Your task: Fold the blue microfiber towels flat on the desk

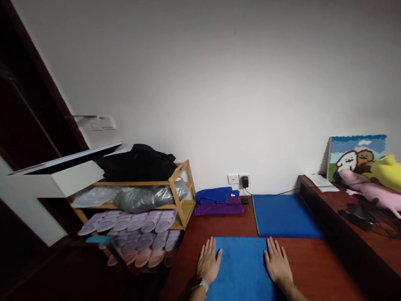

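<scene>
A light blue cloth (243,272) lies flat on the reddish-brown wooden table (318,262), its near end cut off by the bottom of the view. My left hand (209,262) rests flat along the cloth's left edge, fingers stretched forward, with a watch on the wrist. Along the right edge my right hand (277,259) lies palm down, its fingers straight and thumb apart. Both hands touch the cloth's edges without gripping it. Beyond them, to the right, is a darker blue cloth (285,215) with a green border, spread flat.
Folded blue (213,195) and purple cloths (218,207) sit against the wall, beside a plugged-in black adapter (244,181). At left, a wooden rack (175,191) holds slippers and a black bag (138,163). Plush toys (376,190) and cables (375,221) lie on the raised surface at right.
</scene>
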`<state>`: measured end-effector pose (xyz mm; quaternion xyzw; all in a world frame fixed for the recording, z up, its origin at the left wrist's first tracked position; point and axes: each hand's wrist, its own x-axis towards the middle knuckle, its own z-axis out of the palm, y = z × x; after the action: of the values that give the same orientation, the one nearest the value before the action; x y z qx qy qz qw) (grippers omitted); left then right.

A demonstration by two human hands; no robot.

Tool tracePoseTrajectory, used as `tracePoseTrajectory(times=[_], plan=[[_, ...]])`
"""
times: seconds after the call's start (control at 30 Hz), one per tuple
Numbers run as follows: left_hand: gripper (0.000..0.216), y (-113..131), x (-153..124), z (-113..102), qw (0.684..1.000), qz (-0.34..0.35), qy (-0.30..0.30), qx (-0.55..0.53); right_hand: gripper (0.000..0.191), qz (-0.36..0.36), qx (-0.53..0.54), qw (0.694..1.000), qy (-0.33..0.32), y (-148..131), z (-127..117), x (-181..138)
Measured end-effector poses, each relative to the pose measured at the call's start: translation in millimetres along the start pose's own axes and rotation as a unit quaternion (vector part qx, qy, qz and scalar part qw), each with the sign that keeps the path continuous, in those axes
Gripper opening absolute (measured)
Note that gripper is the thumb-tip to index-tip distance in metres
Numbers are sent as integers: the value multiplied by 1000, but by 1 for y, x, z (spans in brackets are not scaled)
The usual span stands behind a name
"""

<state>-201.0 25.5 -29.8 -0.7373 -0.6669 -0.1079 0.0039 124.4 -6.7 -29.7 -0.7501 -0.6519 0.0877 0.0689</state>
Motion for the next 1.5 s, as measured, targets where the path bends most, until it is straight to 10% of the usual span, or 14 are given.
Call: tracePoseTrajectory(times=[0.33,0.7,0.8,1.13,1.5], plan=[[67,14,11,-12,998,-17,9,57,69,-7,30,999,9,-3,-4,0],[56,204,5,35,977,190,-35,-86,65,-34,37,999,-2,0,-6,2],[58,188,5,29,980,176,-44,-85,66,-21,33,999,1,0,-8,1],[67,27,12,4,999,46,-12,11,67,-4,39,999,17,1,-2,1],[73,20,8,7,1000,12,8,3,69,6,-7,1000,2,-1,-3,-1]])
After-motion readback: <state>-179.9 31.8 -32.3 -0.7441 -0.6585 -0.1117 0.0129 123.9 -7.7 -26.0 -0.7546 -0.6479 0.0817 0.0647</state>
